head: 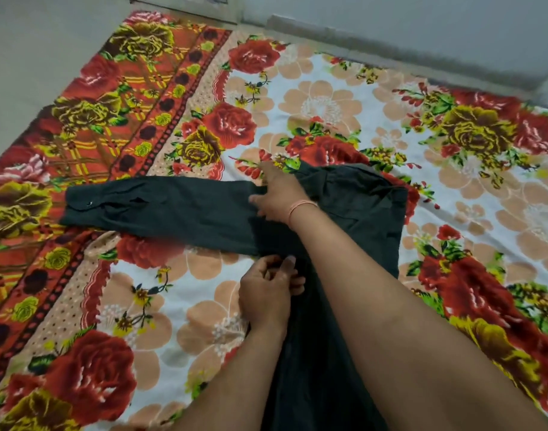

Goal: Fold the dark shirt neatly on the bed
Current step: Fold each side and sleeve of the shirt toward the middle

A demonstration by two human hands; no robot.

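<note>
Floral bedsheet (322,101) covers the bed from edge to edge, with a grey wall along the top of the frame. On it lies the shirt (353,219), its body running from center frame down to the bottom edge, partly under the forearms. One sleeve (160,203) stretches flat toward the left of the frame, its long axis nearly horizontal, cuff at the far left.

Right hand (279,194), with a thin band at the wrist, presses open and flat where the sleeve meets the body, gripping nothing. Left hand (266,290), just below it, is closed, pinching the shirt's left edge under the armpit.

Judging by this, the sleeve comes next: it lies left of both hands, and the left hand is nearer its length.
</note>
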